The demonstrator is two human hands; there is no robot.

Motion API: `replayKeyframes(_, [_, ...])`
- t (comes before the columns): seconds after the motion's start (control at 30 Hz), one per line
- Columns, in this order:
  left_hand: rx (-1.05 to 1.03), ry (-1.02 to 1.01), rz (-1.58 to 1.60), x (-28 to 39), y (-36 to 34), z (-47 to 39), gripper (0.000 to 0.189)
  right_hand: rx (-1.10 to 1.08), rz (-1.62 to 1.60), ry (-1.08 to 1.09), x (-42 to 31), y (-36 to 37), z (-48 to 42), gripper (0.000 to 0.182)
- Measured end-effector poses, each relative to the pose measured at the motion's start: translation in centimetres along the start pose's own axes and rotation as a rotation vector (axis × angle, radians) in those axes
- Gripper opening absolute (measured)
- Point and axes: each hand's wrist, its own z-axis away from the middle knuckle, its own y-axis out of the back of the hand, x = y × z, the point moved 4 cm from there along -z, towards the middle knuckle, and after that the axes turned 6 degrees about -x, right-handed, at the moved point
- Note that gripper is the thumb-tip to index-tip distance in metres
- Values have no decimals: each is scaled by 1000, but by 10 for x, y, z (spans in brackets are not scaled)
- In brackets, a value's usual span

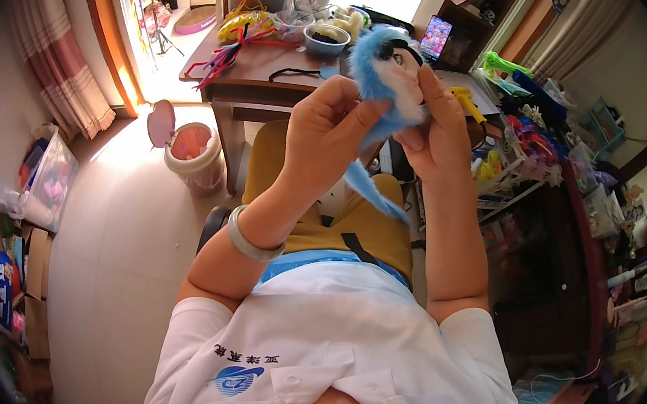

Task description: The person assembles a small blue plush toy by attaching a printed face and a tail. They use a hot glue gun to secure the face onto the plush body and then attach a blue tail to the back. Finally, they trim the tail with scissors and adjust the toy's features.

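Note:
A fluffy blue-and-white plush doll head (397,76), with a black trim and a glittering eye, is held up in front of me. My left hand (329,125) pinches its lower left edge between thumb and fingers. On the other side, my right hand (443,126) grips the white face part, with the thumb on top. From below the hands, a blue fuzzy strip (375,193) hangs down over my lap. How the strip joins the head is hidden behind my left hand.
Ahead stands a brown desk (290,69) with pink-and-red fuzzy stems (229,59), a bowl of dark bits (325,40), a black stem (293,72), yellow pliers (466,101) and a lit phone (435,38). A lidded bin (194,151) is left; a shelf of craft supplies (520,158) is right.

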Motion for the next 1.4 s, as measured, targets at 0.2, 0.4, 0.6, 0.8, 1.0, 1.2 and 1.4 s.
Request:
replayKeyframes(0.2, [-57,34,92,1,9,8,11,-83,-86,-68,8,-2,1,30])
replayKeyframes(0.4, [-23,-31,-77,-1,9,6,12,-39,40,2,10,2,5,36])
replayKeyframes(0.6, [-34,1,-21,-4,13,10,9,62,146,107,6,-7,10,51])
replayKeyframes(0.8, [-117,191,11,-3,16,14,18,23,115,92,5,0,12,54])
replayKeyframes(1.0, [-231,331,22,-14,24,20,25,116,243,138,6,9,11,53])
replayKeyframes(1.2, [-83,272,-7,-15,27,18,21,173,229,132,11,5,15,54])
replayKeyframes(1.4, [-86,193,-13,-15,24,22,17,35,154,51,14,11,18,54])
